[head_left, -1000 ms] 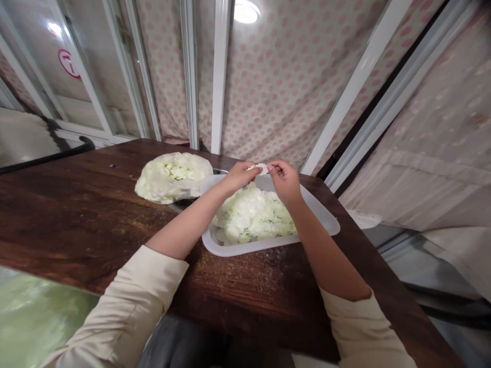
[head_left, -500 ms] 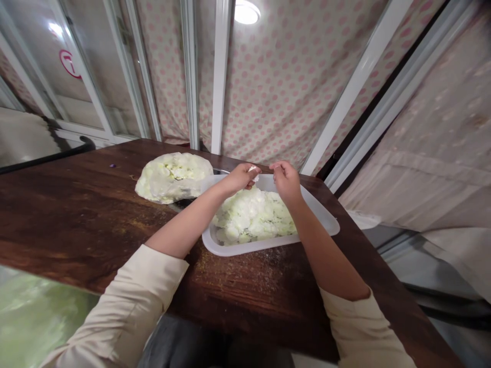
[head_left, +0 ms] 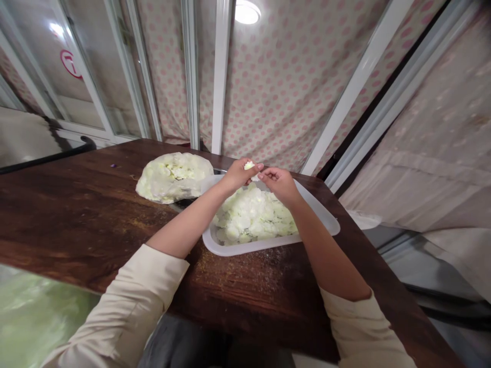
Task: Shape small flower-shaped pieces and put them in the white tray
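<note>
A white plastic tray [head_left: 324, 217] on the dark wooden table [head_left: 76, 214] holds a heap of pale green and white cabbage pieces [head_left: 253, 214]. Above the tray's far end, my left hand [head_left: 238, 176] pinches a small pale cabbage piece [head_left: 249, 165] between thumb and fingers. Just to its right, my right hand [head_left: 280, 184] has its fingers curled together, the tips almost touching the left hand; I cannot make out anything in them. Both sleeves are cream.
A large cabbage head [head_left: 174, 176] wrapped in clear film lies on the table left of the tray. Behind the table hang a dotted curtain [head_left: 284, 76] and white window frames [head_left: 220, 76]. The table's right edge drops off near the tray.
The hands pulled a little apart half a second ago, then came back together. The left hand now holds a small piece slightly higher; the right hand has moved left toward it.
</note>
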The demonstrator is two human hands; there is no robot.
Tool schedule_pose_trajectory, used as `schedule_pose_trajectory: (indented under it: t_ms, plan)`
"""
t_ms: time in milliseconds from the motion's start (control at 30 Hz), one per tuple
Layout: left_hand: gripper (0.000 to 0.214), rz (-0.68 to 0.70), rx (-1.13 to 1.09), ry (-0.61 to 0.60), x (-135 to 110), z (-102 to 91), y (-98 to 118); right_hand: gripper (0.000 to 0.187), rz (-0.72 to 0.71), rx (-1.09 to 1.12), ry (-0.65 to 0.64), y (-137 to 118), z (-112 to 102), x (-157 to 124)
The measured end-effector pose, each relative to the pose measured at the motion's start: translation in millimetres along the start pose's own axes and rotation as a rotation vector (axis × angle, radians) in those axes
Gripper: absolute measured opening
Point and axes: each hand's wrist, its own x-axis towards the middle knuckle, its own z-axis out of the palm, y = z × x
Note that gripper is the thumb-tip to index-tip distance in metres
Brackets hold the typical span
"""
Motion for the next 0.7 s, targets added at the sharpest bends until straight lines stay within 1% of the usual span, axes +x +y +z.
schedule_pose_trajectory:
  t_ms: [67,133,200,233,433,600,700]
  plan:
    - [0.022,-0.038,-0.043,0.031,1,0.7,1,0.025,-0.010,-0.009,0.068,5,-1,2]
    - [0.021,-0.094,-0.086,0.100,2,0.8,1,0.020,0.002,-0.039,0.144,10,-3,5]
    - [0.018,-0.138,-0.105,0.162,4,0.4,1,0.018,0.030,-0.066,0.196,13,-3,6]
    - [0.017,-0.147,-0.101,0.175,4,0.1,0,0.017,0.042,-0.073,0.211,14,-4,6]
    - [0.007,-0.159,-0.119,0.107,2,-0.6,2,0.018,0.033,-0.076,0.239,15,-4,5]
    - [0.009,-0.169,-0.219,0.059,1,-2.0,2,0.018,0.019,-0.102,0.241,16,-4,5]
    - [0.011,-0.149,-0.258,0.044,2,-2.4,-1,0.018,0.006,-0.098,0.235,17,-5,5]
